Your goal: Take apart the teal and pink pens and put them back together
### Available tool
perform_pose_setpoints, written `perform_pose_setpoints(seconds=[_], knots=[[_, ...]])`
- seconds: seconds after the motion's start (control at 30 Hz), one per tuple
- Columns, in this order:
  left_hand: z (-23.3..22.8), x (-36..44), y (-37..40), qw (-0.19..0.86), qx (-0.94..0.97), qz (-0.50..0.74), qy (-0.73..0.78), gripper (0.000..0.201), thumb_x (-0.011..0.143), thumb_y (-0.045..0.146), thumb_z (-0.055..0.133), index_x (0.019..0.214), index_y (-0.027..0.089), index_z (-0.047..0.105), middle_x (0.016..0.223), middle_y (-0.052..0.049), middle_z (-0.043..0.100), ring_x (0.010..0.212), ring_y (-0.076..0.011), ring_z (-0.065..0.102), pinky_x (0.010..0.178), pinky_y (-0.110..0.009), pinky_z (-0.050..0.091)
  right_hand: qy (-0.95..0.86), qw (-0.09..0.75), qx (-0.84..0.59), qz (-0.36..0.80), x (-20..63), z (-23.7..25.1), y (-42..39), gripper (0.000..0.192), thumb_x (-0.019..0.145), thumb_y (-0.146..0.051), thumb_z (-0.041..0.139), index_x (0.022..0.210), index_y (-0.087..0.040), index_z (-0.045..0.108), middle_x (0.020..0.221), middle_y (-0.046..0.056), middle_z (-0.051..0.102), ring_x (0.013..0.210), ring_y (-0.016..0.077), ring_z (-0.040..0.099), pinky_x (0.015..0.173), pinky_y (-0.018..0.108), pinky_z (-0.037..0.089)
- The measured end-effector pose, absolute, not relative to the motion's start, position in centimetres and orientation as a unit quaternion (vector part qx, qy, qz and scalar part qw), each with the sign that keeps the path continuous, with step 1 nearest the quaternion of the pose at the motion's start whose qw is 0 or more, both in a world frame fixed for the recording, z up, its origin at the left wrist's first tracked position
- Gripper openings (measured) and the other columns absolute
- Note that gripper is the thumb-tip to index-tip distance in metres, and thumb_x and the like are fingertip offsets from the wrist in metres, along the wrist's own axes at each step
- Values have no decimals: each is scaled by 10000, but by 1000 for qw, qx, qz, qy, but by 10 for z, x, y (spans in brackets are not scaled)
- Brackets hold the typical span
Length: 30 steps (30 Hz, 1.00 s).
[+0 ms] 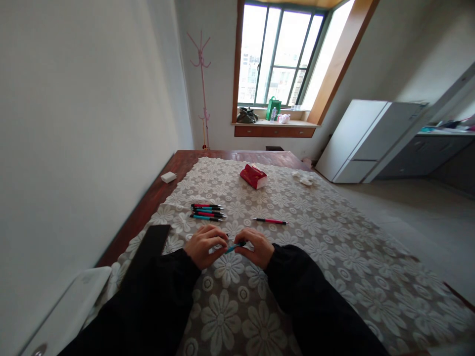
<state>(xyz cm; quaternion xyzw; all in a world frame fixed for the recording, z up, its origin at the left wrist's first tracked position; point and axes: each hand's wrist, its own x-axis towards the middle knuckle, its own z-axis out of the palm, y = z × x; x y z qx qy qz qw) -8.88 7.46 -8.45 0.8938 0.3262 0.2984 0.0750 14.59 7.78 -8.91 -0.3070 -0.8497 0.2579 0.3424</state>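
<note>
A blue and black pen is between my two hands, just above the flowered tablecloth. My right hand pinches its black end between thumb and fingers. Its blue end is in the fingertips of my left hand. A small dark tip shows beside the left index finger; I cannot make out what it belongs to. Beyond my left hand lies a row of several red and blue pens, all with black ends. One red and black pen rests alone beyond my right hand.
A red tissue pack sits farther back on the tablecloth, with crumpled white tissue to its right. A small white box is at the left table edge. A dark flat object lies beside my left forearm, near a white plastic thing.
</note>
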Motion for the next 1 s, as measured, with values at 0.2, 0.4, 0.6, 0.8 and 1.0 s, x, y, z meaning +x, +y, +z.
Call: perform_pose_setpoints(seconds=[0.2,0.4,0.6,0.8,1.0], knots=[[-85,-89,73,94,896,305,309,177,845,380,659,972,261,692,1034,-28,705,1006,-208,585,908,-369,450,-797,395,-342,304,144,-90,77,175,808,-285,689,921,-197,587,775,9,632,676,144,572,661,278,457],[-82,-88,72,98,892,316,309,95,869,318,629,893,240,677,1003,-31,708,1004,-203,587,910,-369,453,-792,403,-342,304,143,-89,78,151,796,-259,687,889,-192,589,741,1,622,649,134,548,627,265,443],[-84,-89,74,94,843,383,366,80,886,272,580,910,206,620,983,-68,682,971,-213,590,889,-383,464,-820,379,-350,249,145,-90,79,57,816,-212,635,868,-194,618,732,4,588,675,142,516,644,271,423],[-91,-92,75,128,834,406,351,109,922,229,522,999,196,592,943,-73,657,932,-206,596,839,-355,485,-874,320,-303,205,143,-93,81,48,843,-191,610,858,-204,653,780,25,633,732,160,542,711,292,423],[-91,-93,73,90,814,440,367,123,917,230,537,1013,184,600,839,-48,626,798,-174,586,734,-309,496,-871,315,-332,178,144,-96,82,69,842,-177,591,867,-205,649,770,25,627,749,168,566,715,289,428]])
